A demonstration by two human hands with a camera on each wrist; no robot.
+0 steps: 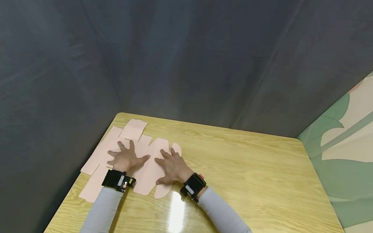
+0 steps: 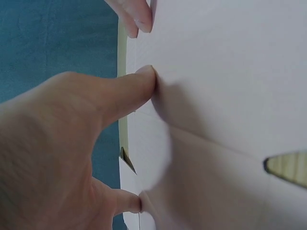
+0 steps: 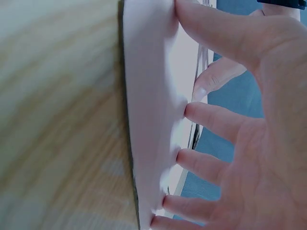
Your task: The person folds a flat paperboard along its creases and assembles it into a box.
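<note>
Under fingers (image 1: 132, 147): pink cardboard (image 1: 147, 149), long panels (image 1: 102, 149) slanting away-right.

it was a curtained-off spot, its exact kind unclear: dark cloth (image 1: 186, 64) hung behind a wood-grain counter (image 1: 247, 168), leaf-patterned fabric (image 1: 349, 178) at the right

Hands (image 2: 57, 129) on pale pink sheets (image 2: 230, 72)

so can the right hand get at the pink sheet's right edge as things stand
Likely yes: the right hand rests on the sheet, and nothing shows between its fingers and that edge.
</note>
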